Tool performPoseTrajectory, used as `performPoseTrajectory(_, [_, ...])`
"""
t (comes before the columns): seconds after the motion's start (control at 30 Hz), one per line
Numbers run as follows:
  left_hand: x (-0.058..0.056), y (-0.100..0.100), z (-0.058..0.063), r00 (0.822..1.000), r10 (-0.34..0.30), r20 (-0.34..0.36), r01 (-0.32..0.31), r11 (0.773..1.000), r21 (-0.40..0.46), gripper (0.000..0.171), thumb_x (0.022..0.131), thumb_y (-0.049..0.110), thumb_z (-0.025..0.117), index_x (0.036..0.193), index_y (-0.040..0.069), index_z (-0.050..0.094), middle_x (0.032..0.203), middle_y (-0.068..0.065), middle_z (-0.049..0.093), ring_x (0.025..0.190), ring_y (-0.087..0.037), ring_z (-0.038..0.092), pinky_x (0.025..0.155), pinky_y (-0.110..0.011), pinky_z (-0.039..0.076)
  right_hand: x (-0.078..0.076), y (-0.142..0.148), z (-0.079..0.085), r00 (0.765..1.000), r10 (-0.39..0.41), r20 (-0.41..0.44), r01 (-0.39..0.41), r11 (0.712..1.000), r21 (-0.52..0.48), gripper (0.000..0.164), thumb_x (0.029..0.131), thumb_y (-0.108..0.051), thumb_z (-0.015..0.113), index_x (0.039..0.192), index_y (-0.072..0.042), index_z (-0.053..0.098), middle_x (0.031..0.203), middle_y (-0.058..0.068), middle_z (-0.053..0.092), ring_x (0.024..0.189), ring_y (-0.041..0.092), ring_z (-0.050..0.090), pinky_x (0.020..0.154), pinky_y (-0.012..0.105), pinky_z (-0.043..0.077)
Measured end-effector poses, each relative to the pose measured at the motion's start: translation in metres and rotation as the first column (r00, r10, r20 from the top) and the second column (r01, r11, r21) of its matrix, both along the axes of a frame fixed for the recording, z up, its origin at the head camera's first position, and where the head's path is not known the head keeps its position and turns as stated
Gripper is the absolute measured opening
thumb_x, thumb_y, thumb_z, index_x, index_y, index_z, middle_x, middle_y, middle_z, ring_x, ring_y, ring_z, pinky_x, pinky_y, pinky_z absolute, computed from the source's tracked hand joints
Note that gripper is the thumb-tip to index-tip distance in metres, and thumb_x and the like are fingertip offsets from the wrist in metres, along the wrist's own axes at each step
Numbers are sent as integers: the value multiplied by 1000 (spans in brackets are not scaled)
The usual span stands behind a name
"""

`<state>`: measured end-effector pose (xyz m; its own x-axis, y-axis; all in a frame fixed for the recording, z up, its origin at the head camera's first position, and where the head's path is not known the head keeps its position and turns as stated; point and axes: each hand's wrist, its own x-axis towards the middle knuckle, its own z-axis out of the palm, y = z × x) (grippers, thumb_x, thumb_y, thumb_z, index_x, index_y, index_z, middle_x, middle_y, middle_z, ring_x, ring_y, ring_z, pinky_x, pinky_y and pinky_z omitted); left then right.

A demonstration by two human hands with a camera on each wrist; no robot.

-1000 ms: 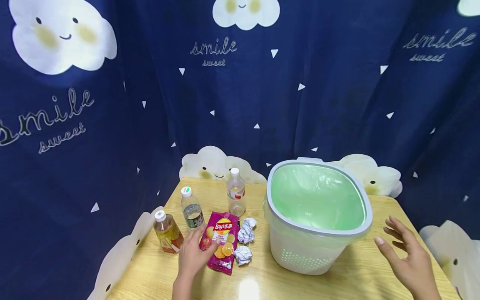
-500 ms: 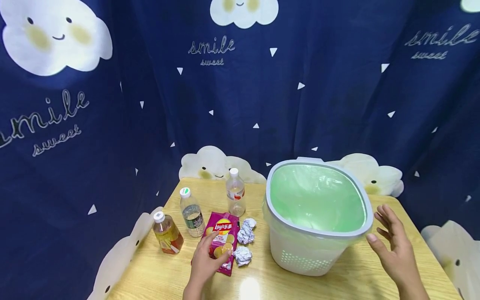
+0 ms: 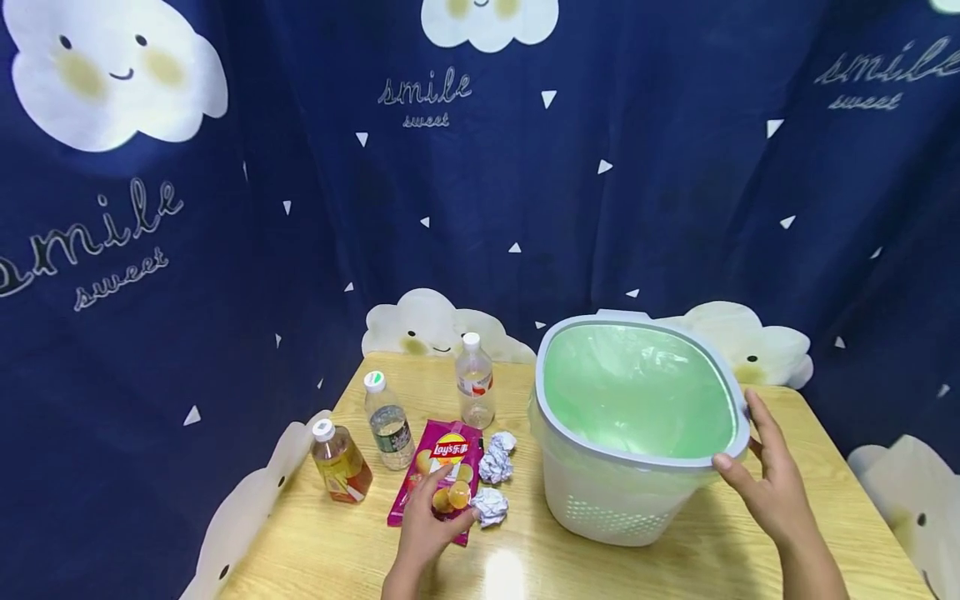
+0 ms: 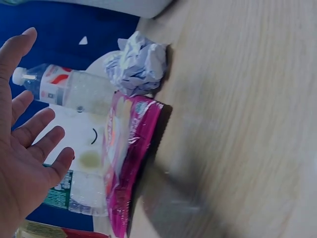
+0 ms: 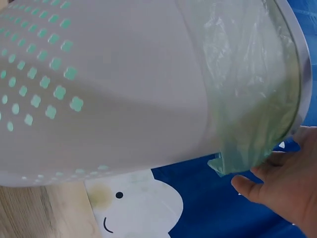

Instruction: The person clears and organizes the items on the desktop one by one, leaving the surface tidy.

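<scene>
My left hand [image 3: 427, 521] is over the lower part of a purple Lay's chip bag [image 3: 467, 471], fingers spread and thumb toward a crumpled paper ball [image 3: 491, 507]. In the left wrist view the palm and loose fingers show nothing held; the chip bag [image 4: 130, 163] lies flat beyond them. At the right, my right hand [image 3: 776, 492] reaches the rim of a white plastic bin [image 3: 637, 457], thumb at the front and fingers along the side. The right wrist view shows its relaxed fingers beside the folded-over green liner bag [image 5: 247, 124].
A second crumpled paper [image 3: 496, 458] lies right of the chip bag. Behind stand a clear bottle [image 3: 476, 396] and a green-labelled bottle [image 3: 392, 433]. An amber drink bottle [image 3: 342, 467] is nearest the table's left edge. A dark blue curtain [image 3: 480, 192] hangs behind the table.
My left hand has shifted right across the chip bag toward the nearer paper ball. From out at the right, my right hand has come left to the bin's rim.
</scene>
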<state>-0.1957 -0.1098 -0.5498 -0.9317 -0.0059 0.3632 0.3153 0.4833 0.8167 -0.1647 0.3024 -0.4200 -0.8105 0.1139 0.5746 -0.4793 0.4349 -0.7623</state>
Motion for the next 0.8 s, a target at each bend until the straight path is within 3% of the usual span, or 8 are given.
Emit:
performPoseTrajectory(0.13, [1,4,-7,999,-12,44,11,1000,27,73,61,25,87,126,8,55,122,-16,54,115,-41,46,94,-60,31,-5,0,0,999,-3,43,2,1000,27,83,78,1,62,149,-13,22,150,9,21,125,5,27,93,10,23])
performPoseTrajectory(0.3, [1,4,-15,998,-24,49,21,999,49,75,60,28,87,125,12,56,121,-13,55,111,-33,49,92,-53,36,-8,-3,-4,997,-24,80,22,999,22,86,78,-1,64,149,-14,19,150,14,15,128,6,20,97,14,18])
performPoseTrajectory(0.4, [1,5,-18,997,-44,61,39,996,77,73,61,28,87,125,12,56,120,-13,56,108,-34,51,90,-50,39,-9,-5,-6,996,-29,84,30,1000,-9,86,77,-1,64,149,-12,18,149,15,16,127,7,23,97,12,19])
performPoseTrajectory(0.53, [-1,8,-20,991,-93,93,79,987,143,72,63,20,86,126,5,54,119,-19,55,104,-39,52,86,-51,44,-9,-6,-8,996,-16,86,20,999,-48,85,78,0,63,149,-10,17,148,18,19,124,8,29,95,9,23])
performPoseTrajectory(0.67, [0,13,-15,981,-140,132,110,971,214,71,64,12,85,126,1,52,121,-23,53,104,-43,53,85,-52,44,-9,-9,-10,997,40,66,-31,991,-131,84,78,3,62,148,-9,16,147,21,19,122,10,34,96,10,26])
performPoseTrajectory(0.8, [2,17,-8,974,-142,178,100,968,229,71,64,10,85,126,0,52,120,-23,53,103,-43,53,85,-53,44,-10,-11,-15,995,100,23,-91,960,-266,82,77,6,61,146,-8,20,146,18,20,119,16,37,91,12,33])
